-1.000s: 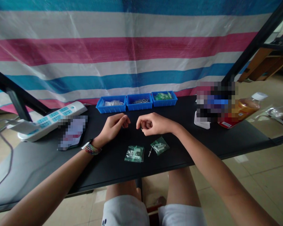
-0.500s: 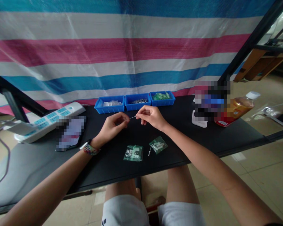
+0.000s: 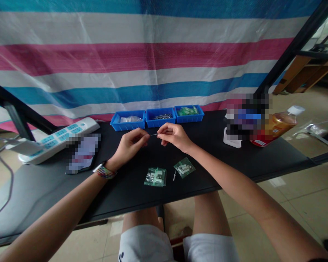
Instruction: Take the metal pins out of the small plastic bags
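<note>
Above the black tabletop, my left hand (image 3: 133, 142) and my right hand (image 3: 174, 136) face each other in pinches. A thin metal pin (image 3: 153, 135) spans the gap between their fingertips, with one end in each pinch. Its exact kind is too small to make out. Below the hands lies a clear greenish bag (image 3: 155, 177) of small metal and white parts. Right of it is another bag (image 3: 184, 168) with pale slim pieces, and a loose pin-like metal piece (image 3: 174, 176) lies at its left edge.
Three blue bins stand behind the hands: one with clear plastic bags (image 3: 127, 125), one with thin metal pieces (image 3: 160, 122), one with green bags (image 3: 189, 113). A power strip (image 3: 62, 138) and phone (image 3: 84, 153) lie left. A drink bottle (image 3: 281, 123) stands right.
Both hands keep their pinches on the thin metal pin and have barely moved; the fingertips sit slightly closer together. The whole view has shifted a little.
</note>
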### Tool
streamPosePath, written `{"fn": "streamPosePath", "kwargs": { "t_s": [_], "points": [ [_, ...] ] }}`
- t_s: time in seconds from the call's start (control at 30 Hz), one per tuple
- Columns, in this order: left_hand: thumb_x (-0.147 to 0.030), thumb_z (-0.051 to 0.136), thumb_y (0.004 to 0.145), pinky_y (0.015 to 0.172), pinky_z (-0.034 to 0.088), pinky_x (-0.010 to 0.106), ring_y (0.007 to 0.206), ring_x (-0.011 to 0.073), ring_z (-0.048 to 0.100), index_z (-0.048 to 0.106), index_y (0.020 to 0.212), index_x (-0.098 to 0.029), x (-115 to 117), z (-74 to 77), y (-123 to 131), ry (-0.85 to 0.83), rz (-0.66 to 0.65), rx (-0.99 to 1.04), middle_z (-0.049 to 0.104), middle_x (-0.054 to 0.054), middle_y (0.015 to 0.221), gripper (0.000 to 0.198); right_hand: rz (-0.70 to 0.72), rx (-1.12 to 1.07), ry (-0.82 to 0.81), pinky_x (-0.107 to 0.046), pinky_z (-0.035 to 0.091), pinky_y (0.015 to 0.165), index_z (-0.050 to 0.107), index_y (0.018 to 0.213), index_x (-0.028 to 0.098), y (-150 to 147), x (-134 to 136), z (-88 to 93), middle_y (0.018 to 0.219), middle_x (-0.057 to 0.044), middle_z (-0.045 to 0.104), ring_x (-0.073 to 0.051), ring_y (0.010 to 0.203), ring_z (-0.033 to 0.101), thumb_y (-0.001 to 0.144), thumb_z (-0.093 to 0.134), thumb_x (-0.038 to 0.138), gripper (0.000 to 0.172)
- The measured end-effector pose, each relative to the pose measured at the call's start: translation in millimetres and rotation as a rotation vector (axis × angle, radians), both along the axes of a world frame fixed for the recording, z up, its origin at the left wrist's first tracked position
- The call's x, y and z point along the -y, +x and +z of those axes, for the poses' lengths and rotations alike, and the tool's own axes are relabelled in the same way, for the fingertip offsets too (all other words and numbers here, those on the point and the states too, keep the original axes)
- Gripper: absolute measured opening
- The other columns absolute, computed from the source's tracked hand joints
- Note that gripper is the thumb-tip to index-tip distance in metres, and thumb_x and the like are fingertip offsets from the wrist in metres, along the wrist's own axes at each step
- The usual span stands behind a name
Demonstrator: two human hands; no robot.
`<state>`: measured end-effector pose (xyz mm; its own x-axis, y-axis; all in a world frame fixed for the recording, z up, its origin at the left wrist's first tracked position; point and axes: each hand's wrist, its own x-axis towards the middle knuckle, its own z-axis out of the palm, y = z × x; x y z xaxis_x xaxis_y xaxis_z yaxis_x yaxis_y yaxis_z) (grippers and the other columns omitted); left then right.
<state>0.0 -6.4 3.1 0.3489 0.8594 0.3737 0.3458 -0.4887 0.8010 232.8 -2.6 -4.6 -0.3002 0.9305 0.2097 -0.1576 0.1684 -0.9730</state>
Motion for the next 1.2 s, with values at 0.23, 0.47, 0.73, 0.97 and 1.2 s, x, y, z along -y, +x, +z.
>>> {"fn": "streamPosePath", "kwargs": {
  "t_s": [0.23, 0.47, 0.73, 0.97, 1.2],
  "points": [
    [-0.061, 0.063, 0.103, 0.062, 0.05, 0.026, 0.065, 0.0157, 0.064, 0.069, 0.082, -0.018, -2.8, -4.6, -1.1, -0.012, -0.029, -0.016, 0.069, 0.003, 0.071, 0.048, -0.044, 0.002, 0.058, -0.023, 0.057, 0.052, 0.067, 0.085, 0.019, 0.1, 2.3, 0.7, 0.078, 0.003, 0.066, -0.011, 0.06, 0.067, 0.075, 0.089, 0.041, 0.033],
    [-0.063, 0.065, 0.101, 0.064, 0.055, 0.028, 0.069, 0.0178, 0.067, 0.071, 0.098, -0.017, -1.9, -3.8, -0.9, -0.082, -0.048, 0.065, 0.069, 0.004, 0.078, 0.046, -0.084, 0.06, 0.051, -0.021, 0.053, 0.049, 0.067, 0.085, 0.019, -0.7, 0.7, -2.4, 0.076, 0.002, 0.066, -0.01, 0.055, 0.062, 0.076, 0.089, 0.052, 0.04],
    [-0.056, 0.076, 0.095, 0.063, 0.054, 0.026, 0.068, 0.0172, 0.069, 0.068, 0.1, -0.02, -2.7, -3.8, -1.1, -0.071, -0.039, 0.096, 0.068, 0.002, 0.077, 0.037, -0.075, 0.072, 0.061, -0.021, 0.054, 0.049, 0.068, 0.085, 0.019, -2.0, -0.6, -8.7, 0.077, 0.001, 0.067, -0.01, 0.054, 0.062, 0.078, 0.087, 0.058, 0.044],
    [-0.057, 0.069, 0.1, 0.063, 0.05, 0.026, 0.067, 0.0162, 0.065, 0.07, 0.089, -0.019, -2.7, -5.3, -2.0, -0.031, 0.008, 0.029, 0.069, 0.002, 0.074, 0.04, -0.055, 0.021, 0.01, -0.022, 0.055, 0.049, 0.066, 0.089, 0.02, -4.5, 1.8, -6.0, 0.081, 0.003, 0.066, -0.009, 0.055, 0.063, 0.073, 0.091, 0.045, 0.039],
    [-0.057, 0.066, 0.101, 0.061, 0.046, 0.026, 0.064, 0.0158, 0.063, 0.069, 0.081, -0.018, -2.2, -4.1, -1.7, -0.003, 0.024, -0.034, 0.07, 0.003, 0.071, 0.044, -0.062, 0.03, 0.05, -0.021, 0.054, 0.051, 0.065, 0.088, 0.02, -4.6, 3.5, -5.9, 0.081, 0.003, 0.065, -0.009, 0.057, 0.063, 0.077, 0.084, 0.034, 0.026]
  ]
}}
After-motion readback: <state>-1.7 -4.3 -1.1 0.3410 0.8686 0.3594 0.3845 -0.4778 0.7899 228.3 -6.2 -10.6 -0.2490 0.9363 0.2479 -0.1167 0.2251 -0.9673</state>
